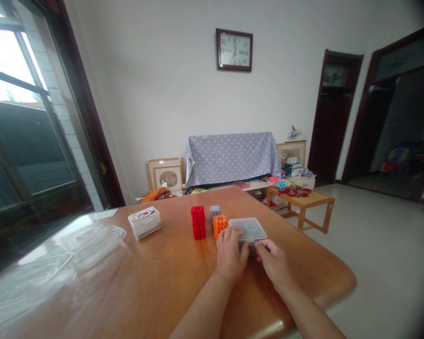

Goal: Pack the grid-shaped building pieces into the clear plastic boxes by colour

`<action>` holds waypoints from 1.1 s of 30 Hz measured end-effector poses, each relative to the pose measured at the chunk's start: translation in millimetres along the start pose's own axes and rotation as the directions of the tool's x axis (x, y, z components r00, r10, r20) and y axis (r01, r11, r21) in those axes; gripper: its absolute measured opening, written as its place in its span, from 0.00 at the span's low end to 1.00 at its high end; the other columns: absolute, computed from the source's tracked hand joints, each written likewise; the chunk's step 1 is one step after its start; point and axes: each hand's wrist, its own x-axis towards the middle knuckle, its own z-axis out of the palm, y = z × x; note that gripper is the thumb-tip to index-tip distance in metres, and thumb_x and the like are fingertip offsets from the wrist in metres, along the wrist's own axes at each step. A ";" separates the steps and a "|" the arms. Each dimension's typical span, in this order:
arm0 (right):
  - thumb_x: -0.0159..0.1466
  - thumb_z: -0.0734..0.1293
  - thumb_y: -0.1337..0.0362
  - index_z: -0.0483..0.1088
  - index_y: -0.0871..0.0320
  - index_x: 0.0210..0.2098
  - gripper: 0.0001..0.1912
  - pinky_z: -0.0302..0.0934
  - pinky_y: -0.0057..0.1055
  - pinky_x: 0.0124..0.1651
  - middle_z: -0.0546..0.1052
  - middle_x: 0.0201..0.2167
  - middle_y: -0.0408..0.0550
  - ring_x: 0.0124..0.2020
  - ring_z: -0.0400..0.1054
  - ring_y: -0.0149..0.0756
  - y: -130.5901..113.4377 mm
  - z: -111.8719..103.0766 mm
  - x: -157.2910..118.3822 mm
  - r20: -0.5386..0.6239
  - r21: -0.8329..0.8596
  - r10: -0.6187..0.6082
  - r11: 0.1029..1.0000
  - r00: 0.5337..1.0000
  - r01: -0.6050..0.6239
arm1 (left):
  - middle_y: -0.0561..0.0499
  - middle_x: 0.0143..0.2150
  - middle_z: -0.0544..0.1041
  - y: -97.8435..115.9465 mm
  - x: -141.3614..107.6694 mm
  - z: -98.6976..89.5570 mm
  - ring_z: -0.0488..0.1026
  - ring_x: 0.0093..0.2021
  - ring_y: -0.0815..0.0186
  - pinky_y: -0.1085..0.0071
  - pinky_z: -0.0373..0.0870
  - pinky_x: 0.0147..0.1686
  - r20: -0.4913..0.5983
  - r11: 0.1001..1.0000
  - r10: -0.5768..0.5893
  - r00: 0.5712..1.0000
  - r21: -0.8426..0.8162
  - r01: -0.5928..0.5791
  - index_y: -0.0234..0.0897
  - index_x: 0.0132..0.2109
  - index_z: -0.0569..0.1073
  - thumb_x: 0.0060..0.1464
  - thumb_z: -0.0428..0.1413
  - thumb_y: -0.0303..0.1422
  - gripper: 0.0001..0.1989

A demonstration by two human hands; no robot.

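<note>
A small plastic box (251, 228) with a translucent lid lies on the wooden table in front of me. My left hand (230, 254) is wrapped around its left side, thumb at the near edge and fingers reaching over the lid. At the near right corner, the thumb and fingers of my right hand (273, 262) pinch the box's edge by the lid. What the box contains is too blurred to make out. Just beyond my left fingers stands an orange stack of toy pieces (220, 225). Behind that is a grey stack (215, 213), and a taller red stack (198, 223) stands to the left.
A white box with a printed top (144, 223) sits on the left half of the table (155, 282). Clear plastic containers (95, 245) lie farther left. The table's rounded right edge drops to the floor, where a low wooden table (316, 200) stands.
</note>
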 end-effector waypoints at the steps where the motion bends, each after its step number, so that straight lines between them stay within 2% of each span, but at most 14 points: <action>1: 0.63 0.65 0.46 0.74 0.55 0.30 0.19 0.64 0.32 0.33 0.76 0.24 0.43 0.27 0.71 0.39 -0.2 -0.1 0.2 -0.010 -0.017 -0.007 1.000 1.000 0.007 | 0.46 0.59 0.70 0.1 0.1 0.4 0.63 0.61 0.52 0.49 0.61 0.61 -0.002 1.000 0.000 1.000 0.001 0.000 0.42 0.52 0.72 0.55 0.57 0.28 0.17; 6: 0.63 0.64 0.46 0.75 0.55 0.32 0.19 0.63 0.33 0.35 0.77 0.24 0.43 0.28 0.71 0.40 -3.1 -1.3 0.7 -0.044 -0.093 -0.064 0.994 0.997 0.060 | 0.46 0.58 0.71 0.9 0.9 2.7 0.64 0.60 0.53 0.49 0.62 0.60 -0.027 1.000 0.003 1.000 0.009 -0.003 0.43 0.51 0.72 0.55 0.57 0.27 0.17; 10: 0.64 0.63 0.44 0.75 0.55 0.36 0.21 0.65 0.33 0.36 0.79 0.29 0.45 0.31 0.73 0.41 -5.3 -3.4 -0.6 -0.057 -0.049 -0.065 0.997 0.996 0.062 | 0.47 0.57 0.71 0.1 1.1 2.6 0.64 0.60 0.54 0.51 0.62 0.60 -0.032 1.000 0.014 0.999 0.017 -0.013 0.43 0.51 0.72 0.55 0.58 0.27 0.16; 14: 0.64 0.62 0.42 0.74 0.56 0.38 0.23 0.66 0.34 0.37 0.79 0.30 0.48 0.32 0.73 0.43 -4.7 -7.3 0.0 -0.169 -0.007 -0.062 0.998 0.984 0.062 | 0.47 0.57 0.72 0.5 0.8 0.5 0.64 0.59 0.54 0.51 0.63 0.60 -0.018 0.999 0.032 0.999 0.031 -0.031 0.44 0.51 0.72 0.56 0.57 0.27 0.15; 19: 0.61 0.67 0.45 0.73 0.55 0.43 0.21 0.68 0.39 0.45 0.80 0.39 0.52 0.42 0.73 0.46 0.4 -8.6 4.8 -0.294 -0.031 -0.137 0.991 0.946 0.134 | 0.46 0.57 0.72 2.9 0.9 -1.2 0.65 0.59 0.52 0.49 0.63 0.59 -0.017 0.998 0.034 0.999 0.048 -0.033 0.43 0.51 0.73 0.57 0.57 0.27 0.14; 22: 0.58 0.70 0.47 0.73 0.54 0.47 0.23 0.68 0.41 0.48 0.80 0.43 0.52 0.45 0.74 0.49 4.8 -5.9 7.5 -0.261 0.000 -0.140 0.989 0.955 0.145 | 0.46 0.57 0.72 2.3 1.2 -0.5 0.65 0.59 0.52 0.49 0.63 0.60 -0.015 0.999 0.038 0.999 0.032 -0.037 0.42 0.51 0.72 0.57 0.57 0.28 0.14; 28: 0.58 0.71 0.51 0.68 0.55 0.52 0.26 0.67 0.45 0.54 0.79 0.48 0.53 0.49 0.73 0.48 11.7 -3.5 12.1 -0.133 0.116 -0.109 0.985 0.985 0.125 | 0.47 0.57 0.71 -0.4 1.3 1.1 0.64 0.60 0.54 0.51 0.63 0.61 -0.023 0.999 0.052 0.998 -0.007 -0.052 0.42 0.51 0.71 0.57 0.57 0.27 0.15; 33: 0.58 0.71 0.51 0.67 0.55 0.51 0.26 0.66 0.46 0.55 0.78 0.48 0.53 0.49 0.73 0.47 16.1 -3.7 15.6 -0.124 0.116 -0.109 0.985 0.986 0.124 | 0.47 0.57 0.71 -1.5 1.0 1.6 0.63 0.60 0.54 0.51 0.63 0.62 -0.012 0.998 0.052 0.999 -0.021 -0.052 0.42 0.52 0.71 0.58 0.56 0.27 0.15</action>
